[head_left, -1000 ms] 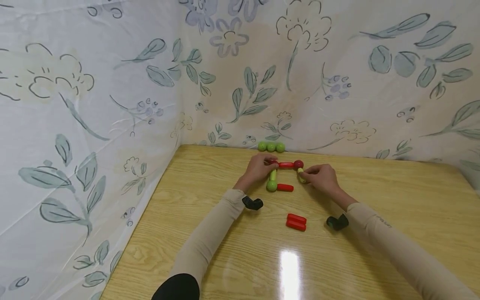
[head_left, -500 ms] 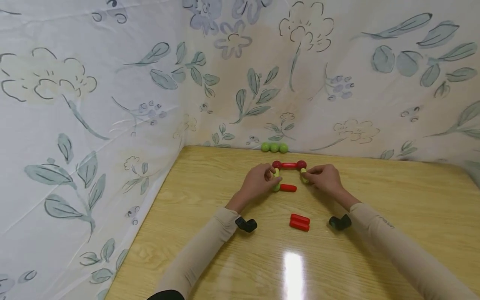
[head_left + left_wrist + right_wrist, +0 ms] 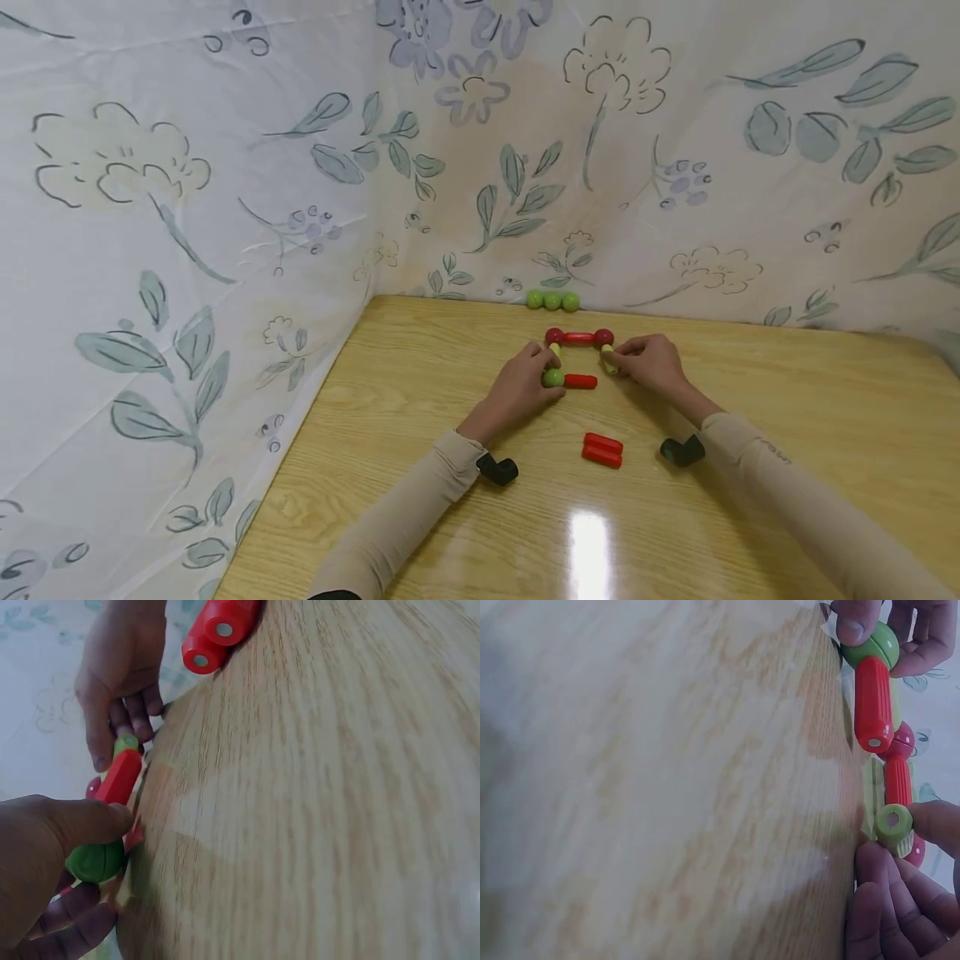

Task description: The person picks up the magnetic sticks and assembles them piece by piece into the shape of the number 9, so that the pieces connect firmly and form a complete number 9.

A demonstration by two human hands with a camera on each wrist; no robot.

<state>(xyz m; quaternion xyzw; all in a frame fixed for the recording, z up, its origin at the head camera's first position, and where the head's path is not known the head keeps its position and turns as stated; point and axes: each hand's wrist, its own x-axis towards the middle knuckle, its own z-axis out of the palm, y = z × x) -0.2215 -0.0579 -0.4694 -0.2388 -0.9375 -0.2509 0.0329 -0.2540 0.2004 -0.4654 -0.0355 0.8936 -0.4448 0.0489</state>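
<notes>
A three-sided frame of building sticks and balls lies on the table, with a red stick (image 3: pixel 578 337) between two dark red balls (image 3: pixel 603 337) along its far side. My left hand (image 3: pixel 516 390) pinches the green ball (image 3: pixel 877 646) at the near left corner between thumb and fingers. From that ball a red stick (image 3: pixel 581 382) points right, its free end showing a small metal disc in the right wrist view. My right hand (image 3: pixel 654 365) pinches the yellow-green stick (image 3: pixel 892 822) that runs toward me from the right-hand red ball. Another yellow-green stick (image 3: pixel 556 353) forms the left side.
Three green balls (image 3: pixel 552 301) stand in a row at the table's back edge, by the floral cloth (image 3: pixel 480 150). Two red sticks (image 3: pixel 602 450) lie side by side nearer me. Dark wrist-worn pieces (image 3: pixel 498 469) stick out by the cuffs.
My left hand has come toward me from the far left red ball, down along the left side, and now grips the green ball. The right hand keeps its hold on the yellow-green stick.
</notes>
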